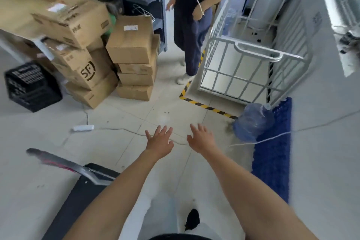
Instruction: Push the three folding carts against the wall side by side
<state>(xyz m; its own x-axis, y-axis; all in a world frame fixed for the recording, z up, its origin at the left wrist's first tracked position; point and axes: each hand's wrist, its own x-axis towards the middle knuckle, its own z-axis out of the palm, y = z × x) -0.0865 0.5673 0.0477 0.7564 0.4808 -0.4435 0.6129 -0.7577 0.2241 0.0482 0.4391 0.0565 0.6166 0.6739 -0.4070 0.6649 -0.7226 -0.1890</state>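
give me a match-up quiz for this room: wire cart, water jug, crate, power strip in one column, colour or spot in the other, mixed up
Things
1. wire cart
2. water jug
3. crate
4. power strip

Colour or spot
A. black, far left
B. blue and see-through, at the cart's near corner
C. white, long and flat
D. pale grey metal bars, upper right

Pairs: 1-D, 2-B, 3-A, 4-C

cart (259,51): light grey, grid bars
floor tape (206,106): yellow-and-black stripes
boxes (134,45): brown
crate (31,85): black
mat (272,152): deep blue
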